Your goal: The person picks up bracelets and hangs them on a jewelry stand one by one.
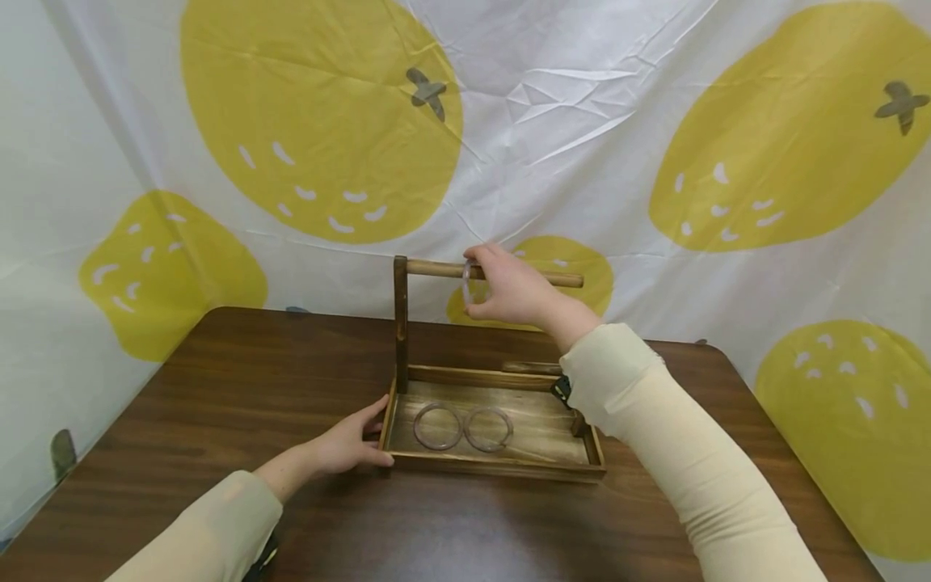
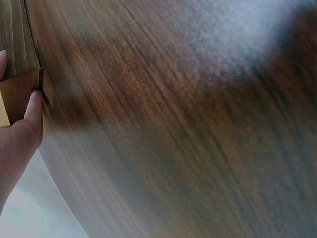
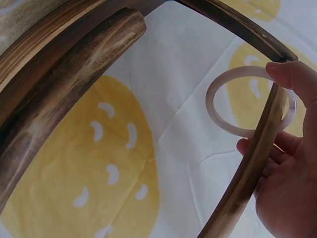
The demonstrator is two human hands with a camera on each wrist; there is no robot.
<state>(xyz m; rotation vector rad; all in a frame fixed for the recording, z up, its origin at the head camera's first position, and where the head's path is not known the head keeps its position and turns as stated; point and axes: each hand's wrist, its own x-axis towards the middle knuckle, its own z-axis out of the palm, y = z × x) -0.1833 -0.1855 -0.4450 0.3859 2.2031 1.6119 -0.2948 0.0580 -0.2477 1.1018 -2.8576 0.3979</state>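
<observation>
A wooden bangle stand [image 1: 402,323] has a long upper rod [image 1: 429,267], a short lower rod [image 1: 531,367] and a tray base [image 1: 502,466]. My right hand [image 1: 512,283] pinches a pale translucent bangle [image 3: 215,89] between thumb and fingers. The upper rod passes through this bangle, partway along from the upright post. My left hand [image 1: 342,440] grips the tray's left end, its thumb at the front corner; the left wrist view shows this thumb [image 2: 33,111] against the wood. Two more bangles, a left one [image 1: 415,432] and a right one [image 1: 511,432], lie side by side in the tray.
The stand rests on a dark brown wooden table [image 1: 291,356]. Behind it hangs a white cloth [image 1: 553,162] printed with large yellow lemons. My right forearm [image 1: 676,436] reaches over the tray's right end and partly hides the short rod's support.
</observation>
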